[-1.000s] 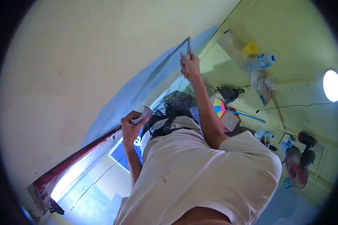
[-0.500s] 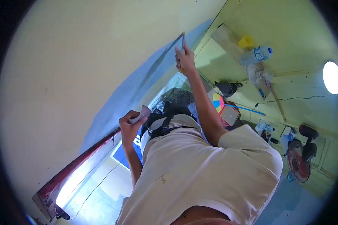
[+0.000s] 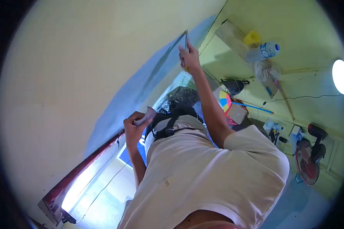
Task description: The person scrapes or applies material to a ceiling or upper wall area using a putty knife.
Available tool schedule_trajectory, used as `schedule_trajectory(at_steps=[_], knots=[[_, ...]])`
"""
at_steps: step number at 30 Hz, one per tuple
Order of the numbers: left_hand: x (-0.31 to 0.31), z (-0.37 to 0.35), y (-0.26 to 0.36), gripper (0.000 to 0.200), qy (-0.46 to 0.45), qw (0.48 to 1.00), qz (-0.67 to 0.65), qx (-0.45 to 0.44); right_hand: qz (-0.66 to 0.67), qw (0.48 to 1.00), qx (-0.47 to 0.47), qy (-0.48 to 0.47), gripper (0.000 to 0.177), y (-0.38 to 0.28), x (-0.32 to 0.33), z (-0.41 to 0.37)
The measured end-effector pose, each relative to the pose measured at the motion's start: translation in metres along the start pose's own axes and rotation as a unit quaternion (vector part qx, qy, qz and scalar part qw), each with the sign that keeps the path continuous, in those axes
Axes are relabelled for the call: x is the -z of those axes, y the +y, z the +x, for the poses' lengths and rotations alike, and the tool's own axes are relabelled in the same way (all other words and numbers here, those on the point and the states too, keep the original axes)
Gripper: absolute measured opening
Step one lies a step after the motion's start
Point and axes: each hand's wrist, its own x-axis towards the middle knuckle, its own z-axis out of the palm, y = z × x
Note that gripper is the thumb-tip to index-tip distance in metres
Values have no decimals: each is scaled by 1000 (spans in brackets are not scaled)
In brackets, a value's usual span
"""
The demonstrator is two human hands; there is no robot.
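My right hand (image 3: 190, 58) is raised to the wall, fingers wrapped round a putty knife (image 3: 186, 41) with a thin grey blade and a bit of yellow at its handle. The blade's tip overlaps the upper edge of a blue-grey band (image 3: 120, 103) on the cream wall (image 3: 76, 68). A dark streak, like a shadow, runs down the band from that tip. Lower and to the left, my left hand (image 3: 133, 128) is closed on a grey, curled sheet-like piece (image 3: 149, 115), held in front of my waist close to the band.
A red-edged ledge (image 3: 84, 164) with a bright light lies at lower left. On the right, a shelf (image 3: 231, 36) bears a yellow cup (image 3: 252, 37), a water bottle (image 3: 263, 52) and a plastic bag. Beyond are a fan (image 3: 307, 164), a hanging black bag (image 3: 234, 86) and a round lamp (image 3: 342, 76).
The view has shifted slightly. The putty knife's tip stays near the same spot at the band's upper edge. Both hands keep their holds.
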Motion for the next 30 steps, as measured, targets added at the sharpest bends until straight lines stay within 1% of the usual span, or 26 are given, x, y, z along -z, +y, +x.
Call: schedule_trajectory(at_steps=[1,2,3,5,6,7,9,10,13,14,16,17,18,19,21,22,25,26,29,30], knots=[[1,1,2,16,-1,1000,-5,-4,-6,1000,5,-15,83,-5,-7,-8],[2,1,6,16,4,1000,0,3,10,999,-15,-29,83,2,-8,-14],[1,2,10,16,9,1000,4,9,9,1000,-4,-20,83,4,-5,-7],[0,8,4,17,10,1000,6,-6,10,1000,16,2,82,5,7,13],[0,7,1,17,7,1000,7,-11,20,1000,0,15,81,-1,9,19],[-1,2,0,17,-1,1000,20,4,3,1000,-8,12,81,2,10,8],[1,8,3,17,-6,999,46,16,-29,1000,-5,-4,81,0,-1,-4],[0,10,2,17,-7,1000,17,-6,4,999,-1,-41,82,4,0,-8],[-2,13,5,18,-6,1000,1,-8,-52,999,16,1,80,4,20,18],[-2,14,8,19,-7,1000,23,6,-39,998,44,-14,77,7,27,26],[-2,8,7,18,-9,999,38,10,-98,994,43,-8,76,24,29,9],[-1,17,7,18,-4,999,45,-1,-127,990,56,-10,75,25,25,11],[-1,19,7,17,-9,999,7,-33,-103,993,46,-39,76,14,17,-4],[-1,18,7,18,-6,1000,-2,-4,-110,991,61,-38,76,16,21,1],[1,22,7,18,-15,999,26,21,-123,987,95,-34,76,18,29,15],[1,24,6,18,-17,999,23,17,-113,991,61,-29,76,19,33,13],[-3,24,0,19,-31,999,19,15,-108,990,81,-31,75,25,22,5],[-2,25,0,19,-38,999,23,14,-129,988,78,-18,74,21,17,1],[-4,30,4,18,-50,999,16,16,-94,991,95,7,73,28,23,20],[-3,31,8,17,-54,998,23,23,-104,989,106,-4,74,33,22,16]])
